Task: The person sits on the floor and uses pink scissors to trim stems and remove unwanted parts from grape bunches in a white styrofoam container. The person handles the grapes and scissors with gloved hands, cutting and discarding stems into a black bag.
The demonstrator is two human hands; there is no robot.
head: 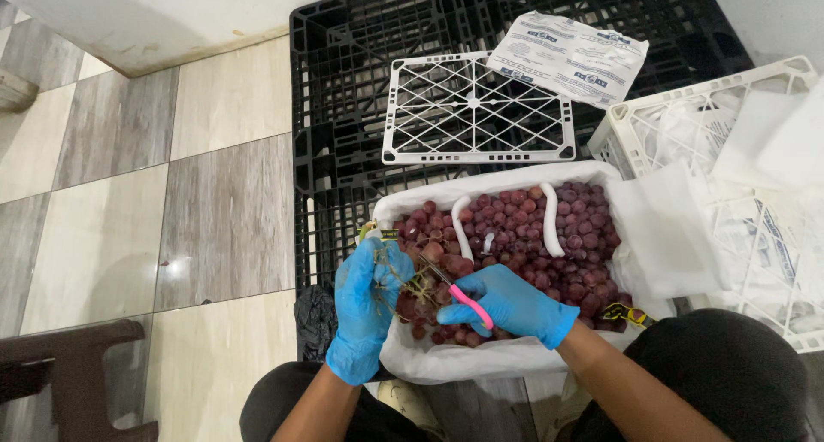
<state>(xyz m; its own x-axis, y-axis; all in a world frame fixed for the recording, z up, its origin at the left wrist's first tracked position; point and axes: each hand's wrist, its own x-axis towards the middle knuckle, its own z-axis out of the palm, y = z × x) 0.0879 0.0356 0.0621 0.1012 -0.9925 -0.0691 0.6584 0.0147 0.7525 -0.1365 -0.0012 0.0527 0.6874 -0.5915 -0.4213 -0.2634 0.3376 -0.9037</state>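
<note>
A crate lined with white plastic (481, 363) is full of red grapes (549, 245). My left hand (365, 309), in a blue glove, grips a grape bunch (421, 292) by its green stem at the crate's left edge. My right hand (515, 303), also blue-gloved, holds small pink-handled scissors (463, 298) whose blades point at the stem of that bunch. Two white bag handles (549, 219) lie across the grapes.
The crate rests on a black plastic pallet (343, 107). A white lattice lid (476, 107) and a printed paper sheet (571, 56) lie on it behind. An empty white crate (772, 90) with white wrapping stands at right. Tiled floor and a brown stool (77, 365) at left.
</note>
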